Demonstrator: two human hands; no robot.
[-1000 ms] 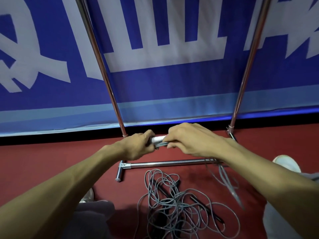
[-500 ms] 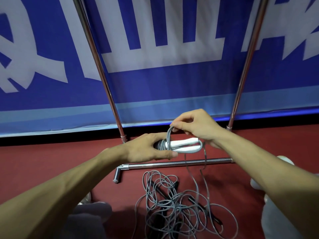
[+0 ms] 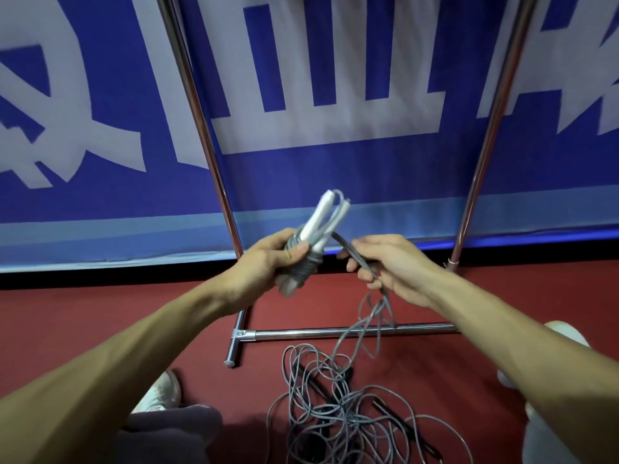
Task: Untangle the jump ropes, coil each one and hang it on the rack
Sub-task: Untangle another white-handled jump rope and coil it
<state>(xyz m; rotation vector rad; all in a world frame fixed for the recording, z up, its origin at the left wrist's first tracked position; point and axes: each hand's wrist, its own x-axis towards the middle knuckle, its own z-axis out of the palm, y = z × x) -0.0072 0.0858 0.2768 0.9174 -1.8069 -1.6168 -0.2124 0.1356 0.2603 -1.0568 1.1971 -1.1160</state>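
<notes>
Gripping the paired white handles [image 3: 317, 225], cord [image 3: 301, 267] wound round them, in the left hand [image 3: 268, 259], keeping the wraps from slipping; pinching the loose cord [image 3: 355, 260] in the right hand [image 3: 393, 267], drawing it taut for another turn. Tilting the bundle steeper than half a second ago, before the rack [image 3: 318, 333], above the tangle [image 3: 335, 408] on the floor [image 3: 100, 323].

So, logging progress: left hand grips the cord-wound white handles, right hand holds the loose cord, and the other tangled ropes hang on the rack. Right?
Not quite: the head view shows the tangled ropes lying on the red floor by the rack, not hung. Left hand on the white handles and right hand on the loose cord are correct.
</notes>
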